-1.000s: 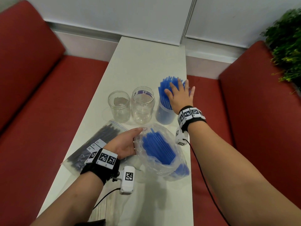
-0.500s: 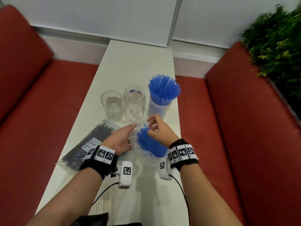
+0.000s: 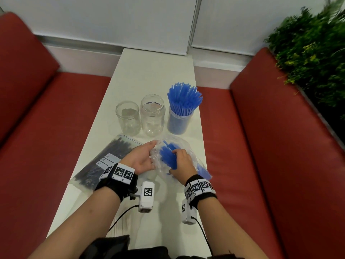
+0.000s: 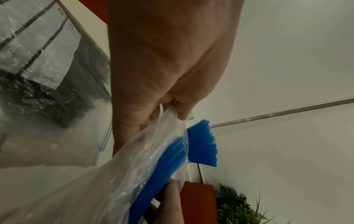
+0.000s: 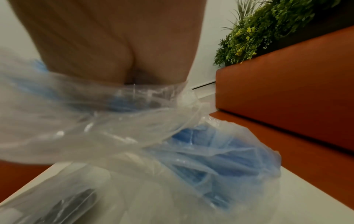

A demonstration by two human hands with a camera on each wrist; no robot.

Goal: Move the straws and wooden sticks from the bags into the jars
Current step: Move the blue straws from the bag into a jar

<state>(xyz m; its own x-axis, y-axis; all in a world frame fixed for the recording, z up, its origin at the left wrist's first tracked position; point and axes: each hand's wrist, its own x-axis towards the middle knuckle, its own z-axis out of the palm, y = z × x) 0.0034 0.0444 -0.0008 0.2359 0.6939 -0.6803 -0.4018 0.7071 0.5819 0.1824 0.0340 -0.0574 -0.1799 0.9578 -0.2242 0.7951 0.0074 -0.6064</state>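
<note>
Left hand [image 3: 139, 158] pinches clear bag [image 3: 188, 152] mouth at frame centre; right hand [image 3: 182, 163] curls round blue straws [image 3: 168, 156] inside. Step: second load. Next I lift bundle clear toward middle jar [image 3: 152, 114].

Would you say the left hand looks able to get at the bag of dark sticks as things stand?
Probably yes, once it lets go: the left hand pinches the clear bag of blue straws, while the bag of dark sticks lies uncovered right beside that wrist.
</note>
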